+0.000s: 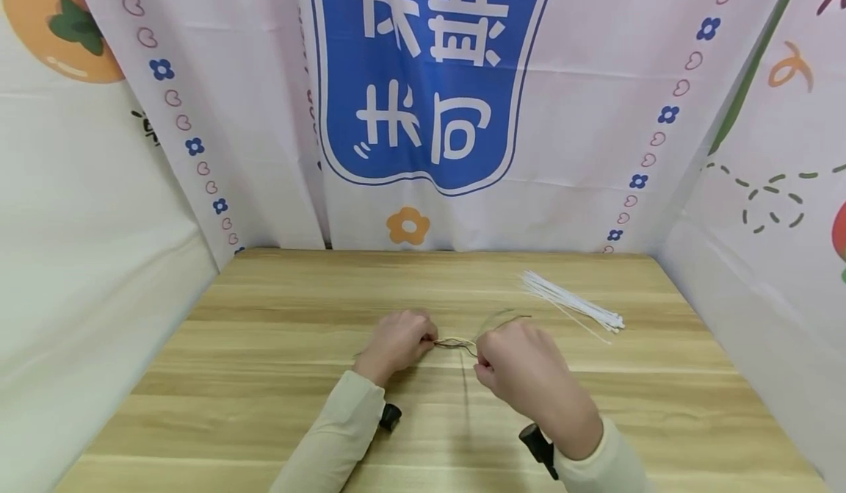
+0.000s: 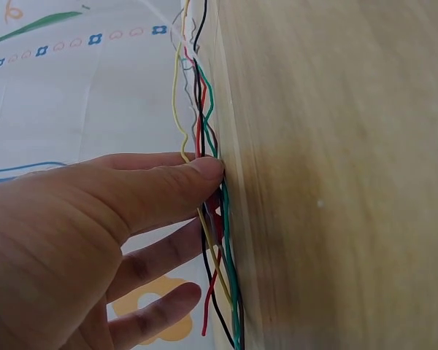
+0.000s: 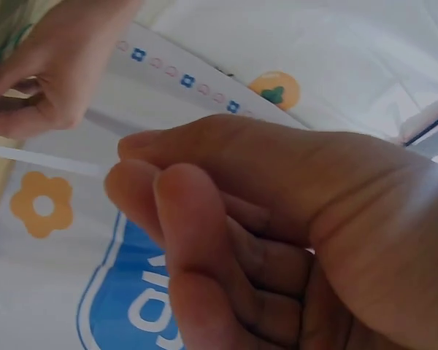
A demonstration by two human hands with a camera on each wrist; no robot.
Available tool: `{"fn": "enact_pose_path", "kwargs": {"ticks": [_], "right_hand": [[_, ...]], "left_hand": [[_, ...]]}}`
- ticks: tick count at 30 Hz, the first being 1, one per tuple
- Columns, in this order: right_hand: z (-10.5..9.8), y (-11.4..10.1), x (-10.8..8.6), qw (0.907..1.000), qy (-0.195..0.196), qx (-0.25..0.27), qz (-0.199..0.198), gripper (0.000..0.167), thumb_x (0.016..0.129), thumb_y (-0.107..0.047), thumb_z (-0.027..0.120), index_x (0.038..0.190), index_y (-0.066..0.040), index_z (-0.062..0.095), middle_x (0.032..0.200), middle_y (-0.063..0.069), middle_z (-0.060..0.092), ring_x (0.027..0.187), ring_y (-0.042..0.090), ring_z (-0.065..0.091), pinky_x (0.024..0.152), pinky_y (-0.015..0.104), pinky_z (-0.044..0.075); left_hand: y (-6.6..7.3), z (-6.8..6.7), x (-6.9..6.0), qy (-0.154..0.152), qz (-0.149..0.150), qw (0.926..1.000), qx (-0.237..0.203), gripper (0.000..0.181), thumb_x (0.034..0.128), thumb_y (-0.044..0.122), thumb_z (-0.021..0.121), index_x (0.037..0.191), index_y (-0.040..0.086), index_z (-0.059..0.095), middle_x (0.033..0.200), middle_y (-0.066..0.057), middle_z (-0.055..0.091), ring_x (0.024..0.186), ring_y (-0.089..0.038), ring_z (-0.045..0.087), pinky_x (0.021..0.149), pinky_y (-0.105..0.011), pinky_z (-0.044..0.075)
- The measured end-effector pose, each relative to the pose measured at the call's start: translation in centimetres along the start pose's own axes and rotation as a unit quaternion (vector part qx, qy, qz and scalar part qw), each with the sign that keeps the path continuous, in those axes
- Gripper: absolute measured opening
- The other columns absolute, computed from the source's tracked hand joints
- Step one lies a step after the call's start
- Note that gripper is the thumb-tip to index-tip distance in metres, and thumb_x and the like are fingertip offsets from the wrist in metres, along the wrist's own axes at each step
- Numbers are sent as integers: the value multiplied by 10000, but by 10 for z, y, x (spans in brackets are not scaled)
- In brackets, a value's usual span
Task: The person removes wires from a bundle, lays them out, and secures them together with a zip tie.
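Note:
My left hand pinches a bundle of thin coloured wires between thumb and forefinger, just above the wooden table. Yellow, black, red, green and grey strands show in the left wrist view, with loose ends below the fingers. A white cable tie runs from near the wires to the fingertips of my right hand, which pinches its end; the grip itself is partly hidden. In the left wrist view the tie's white strip meets the wires above my thumb; whether it loops fully round them I cannot tell.
Several white cable ties lie in a loose pile at the back right of the wooden table. A printed cloth hangs behind the table's far edge, with white cloth on both sides. Black cameras are strapped at both wrists.

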State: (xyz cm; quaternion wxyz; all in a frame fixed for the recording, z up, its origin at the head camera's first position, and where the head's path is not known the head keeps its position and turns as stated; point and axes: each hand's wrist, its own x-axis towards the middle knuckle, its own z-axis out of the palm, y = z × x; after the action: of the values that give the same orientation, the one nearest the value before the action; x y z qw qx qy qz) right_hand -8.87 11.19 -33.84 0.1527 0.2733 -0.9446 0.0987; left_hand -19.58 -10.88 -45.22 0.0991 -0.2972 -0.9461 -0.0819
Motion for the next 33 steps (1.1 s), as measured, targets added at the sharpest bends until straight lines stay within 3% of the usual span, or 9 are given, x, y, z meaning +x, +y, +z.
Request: {"fn": "enact_pose_path", "kwargs": {"ticks": [8, 14, 22, 30, 33], "right_hand": [[19, 6, 7, 9985, -246, 195, -450, 575, 808, 19, 763, 581, -225, 295, 592, -133, 157, 564, 26, 152, 501, 181, 130], [39, 20, 12, 9906, -874, 946, -452, 479, 867, -77, 842, 564, -203, 493, 545, -157, 301, 499, -19, 266, 477, 156, 248], [63, 36, 18, 9878, -1003, 1040, -575, 298, 869, -101, 858, 638, -189, 691, 578, -139, 552, 529, -35, 396, 508, 167, 385], [78, 44, 26, 9830, -1185, 1290, -543, 316, 872, -118, 857, 614, -200, 695, 622, -128, 613, 551, -28, 440, 543, 182, 429], [82, 45, 29, 9830, -1205, 1321, -422, 304, 868, -118, 862, 617, -191, 706, 611, -121, 614, 530, -23, 433, 536, 181, 420]], "left_hand": [[1, 0, 0, 0, -115, 9999, -91, 121, 913, 149, 834, 842, 244, 812, 918, 69, 751, 776, -105, 671, 663, -302, 536], [2, 0, -1, 27, -36, 9999, -145, 135, 905, 126, 834, 829, 234, 809, 912, 62, 754, 761, -103, 658, 638, -289, 519], [1, 0, 1, -55, -50, 9996, -271, 133, 909, 132, 834, 834, 233, 792, 933, 65, 747, 787, -97, 643, 661, -292, 516], [-1, 0, 2, -214, 75, 9987, -446, 225, 889, 209, 866, 751, 227, 688, 824, 49, 664, 681, -69, 474, 599, -252, 400], [-1, -2, 1, -272, 96, 9974, -665, 178, 896, 313, 863, 809, 228, 734, 883, 47, 705, 705, -75, 506, 610, -257, 413]]}}
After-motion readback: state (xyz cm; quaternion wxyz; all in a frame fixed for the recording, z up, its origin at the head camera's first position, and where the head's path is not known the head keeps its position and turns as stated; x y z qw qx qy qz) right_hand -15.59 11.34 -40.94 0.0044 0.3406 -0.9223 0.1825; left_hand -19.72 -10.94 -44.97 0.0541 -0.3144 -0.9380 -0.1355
